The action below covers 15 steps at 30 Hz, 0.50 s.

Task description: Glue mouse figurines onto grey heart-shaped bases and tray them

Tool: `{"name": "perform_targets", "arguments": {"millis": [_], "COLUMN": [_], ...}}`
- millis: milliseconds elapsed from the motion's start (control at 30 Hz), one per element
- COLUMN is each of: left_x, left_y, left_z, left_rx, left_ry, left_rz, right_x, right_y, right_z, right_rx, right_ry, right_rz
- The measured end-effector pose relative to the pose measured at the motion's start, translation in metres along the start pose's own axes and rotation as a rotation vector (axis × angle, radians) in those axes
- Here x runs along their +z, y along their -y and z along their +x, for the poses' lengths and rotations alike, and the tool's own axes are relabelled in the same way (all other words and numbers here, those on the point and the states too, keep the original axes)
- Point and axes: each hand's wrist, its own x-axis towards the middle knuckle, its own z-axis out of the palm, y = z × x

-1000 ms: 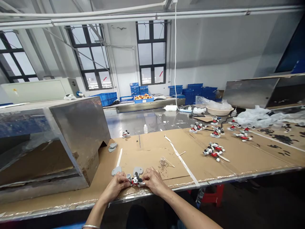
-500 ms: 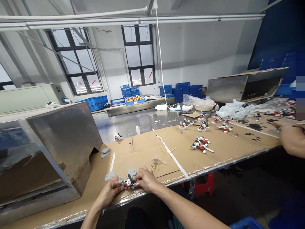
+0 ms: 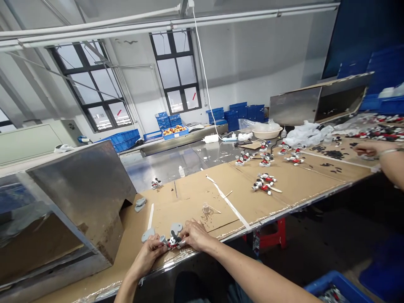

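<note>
Two hands meet at the near edge of the tabletop [image 3: 284,193], which is covered with sheets of brown cardboard. Between them lies a small cartoon mouse figure [image 3: 173,241] in black, white and red. The left hand [image 3: 150,251] pinches the figure's left end with curled fingers, and the right hand [image 3: 195,234] has its fingertips closed on the figure's right side, so both are pressed in on the one toy. Just beyond the figure sit two flat grey moulded pieces [image 3: 176,227], one to the far left of the left hand and one right behind the toy; a third grey piece [image 3: 140,203] lies farther back, near the foot of a large tilted metal hood [image 3: 85,189] that fills the left of the scene. To the right of the hands a small clear cup [image 3: 206,208] stands on the cardboard with a thin stick beside it, and a strip of white tape [image 3: 227,201] runs diagonally away. Well apart, farther right, several finished mouse figures [image 3: 264,184] lie in a cluster, with more beyond them near a pale bowl [image 3: 267,133]. At the far right edge another person's arm [image 3: 388,158] reaches over the tabletop. Blue crates [image 3: 246,112] are stacked by the far wall under the windows.
</note>
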Motion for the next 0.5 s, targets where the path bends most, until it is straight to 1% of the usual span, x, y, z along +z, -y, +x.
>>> {"name": "perform_targets", "arguments": {"millis": [67,167,233,300,367,433,500], "left_x": [0.000,-0.002,-0.004,-0.002,0.007,0.024,0.046], "left_y": [-0.001,-0.008,-0.016,-0.023,-0.028,-0.033,-0.038], "left_z": [0.000,-0.003,-0.009,-0.019,-0.032,-0.044,-0.055], "left_rx": [0.001,0.005,0.002,-0.029,-0.101,-0.187,-0.262], "left_ry": [0.001,0.006,0.011,0.009,-0.046,-0.167,-0.289], "left_rz": [-0.021,-0.064,-0.092,-0.149,-0.269,-0.456,-0.682], "right_x": [0.000,-0.001,-0.001,-0.002,-0.005,-0.010,-0.015], "right_y": [0.000,0.002,0.004,0.006,0.007,0.008,0.005], "right_z": [0.000,-0.003,-0.008,-0.016,-0.028,-0.043,-0.057], "right_rx": [-0.003,-0.010,-0.001,0.034,0.088,0.140,0.160], "right_ry": [-0.008,-0.034,-0.056,-0.044,0.010,0.089,0.156], "right_rz": [0.009,0.031,0.141,0.390,0.703,0.974,1.167]}}
